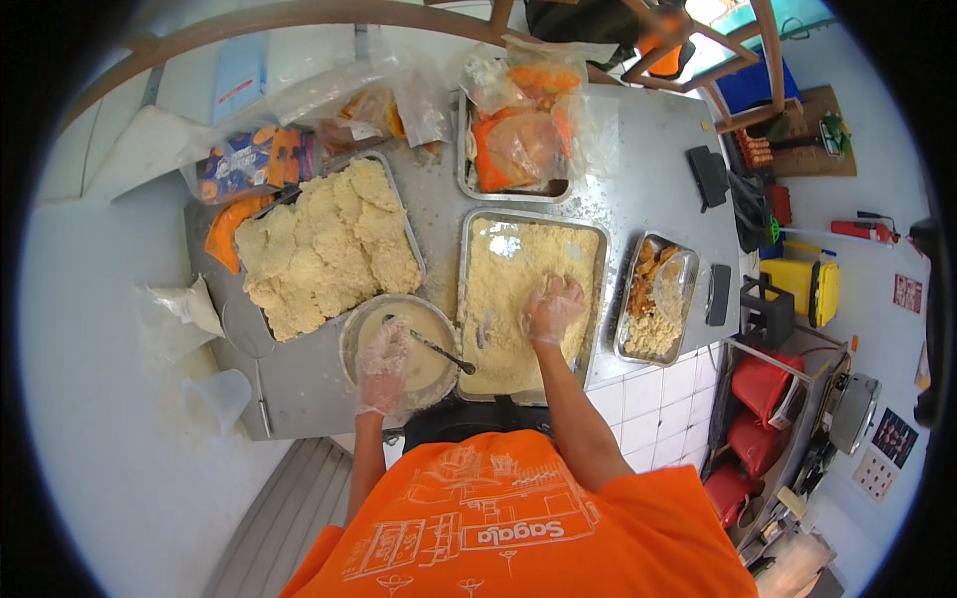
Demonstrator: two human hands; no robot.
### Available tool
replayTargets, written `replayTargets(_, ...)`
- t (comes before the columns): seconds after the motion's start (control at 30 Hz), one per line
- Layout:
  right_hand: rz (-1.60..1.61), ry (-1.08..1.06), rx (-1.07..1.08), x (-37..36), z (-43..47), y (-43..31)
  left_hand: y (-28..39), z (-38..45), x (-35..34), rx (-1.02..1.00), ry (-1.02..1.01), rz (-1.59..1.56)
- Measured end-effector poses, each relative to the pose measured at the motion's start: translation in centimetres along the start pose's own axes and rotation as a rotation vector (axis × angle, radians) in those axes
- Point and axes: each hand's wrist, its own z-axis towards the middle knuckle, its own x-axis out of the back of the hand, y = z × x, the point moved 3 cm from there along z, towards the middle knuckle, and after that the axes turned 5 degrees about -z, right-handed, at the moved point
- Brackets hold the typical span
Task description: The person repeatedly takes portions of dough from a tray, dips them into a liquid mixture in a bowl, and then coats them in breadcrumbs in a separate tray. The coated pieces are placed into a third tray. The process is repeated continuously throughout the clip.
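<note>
My left hand (384, 368), in a clear plastic glove caked with wet batter, is over the left part of a metal bowl (348, 340) of pale batter (430, 327). Across the bowl lies a dark-handled utensil (437, 350), its handle end on the rim and its other end near my left fingertips. My right hand (552, 308), gloved too, is in a metal tray (605, 258) of pale yellow crumbs (497, 299), fingers curled and coated. Whether either hand holds something is hidden. Left of the crumbs, a tray is heaped with crumb-coated pieces (329, 239).
A small metal tray (622, 329) with fried pieces stands right. Behind are a tray (516, 197) with bagged food (523, 142) and a plastic-wrapped package (247, 158). A wire strainer (259, 389), a clear container (218, 396) and a flour bag (187, 308) lie left.
</note>
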Motion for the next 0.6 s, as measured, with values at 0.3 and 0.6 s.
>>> replayTargets(0.3,-0.076,0.055,0.052,-0.3,-1.9,-0.8,-4.0,-2.6,2.9,-0.157,0.152,0.276)
replayTargets(0.6,-0.023,0.032,0.066,-0.6,2.0,0.2,-3.2,-2.3,2.6,-0.087,0.108,0.075)
